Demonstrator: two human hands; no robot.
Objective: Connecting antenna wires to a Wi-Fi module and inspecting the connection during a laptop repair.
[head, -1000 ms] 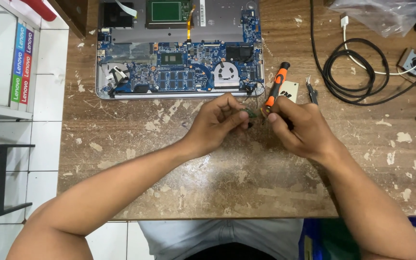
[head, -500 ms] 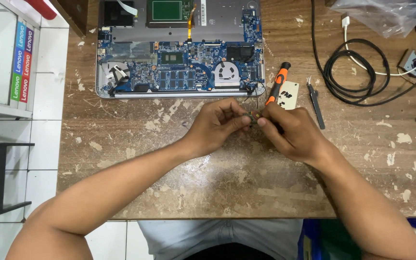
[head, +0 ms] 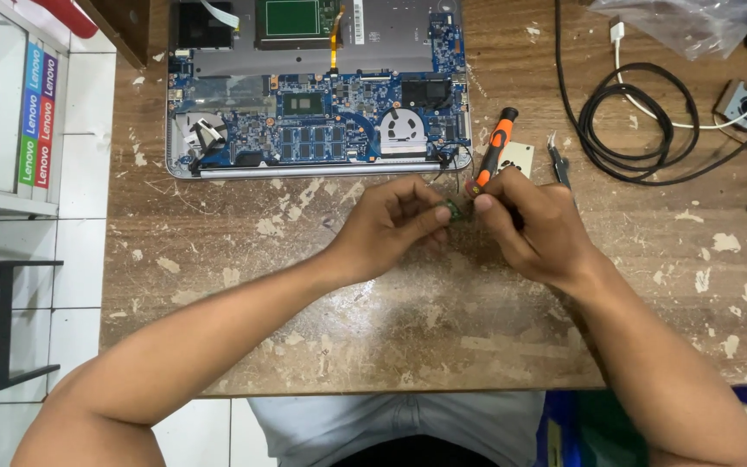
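Green small circuit board (head: 452, 210) sits pinched at the fingertips of the left hand (head: 388, 227), just near of the opened laptop (head: 317, 130) on the worn wooden table (head: 408, 337). Right hand (head: 533, 227) is closed around an orange-and-black screwdriver (head: 492, 159), tip at the board. Board looks light, stiff, fragile; best held by its edges, off the components. Black cable coil (head: 637, 121) and tweezers (head: 558, 160) crowd the right; the near table area gives more room, table edge close to the person
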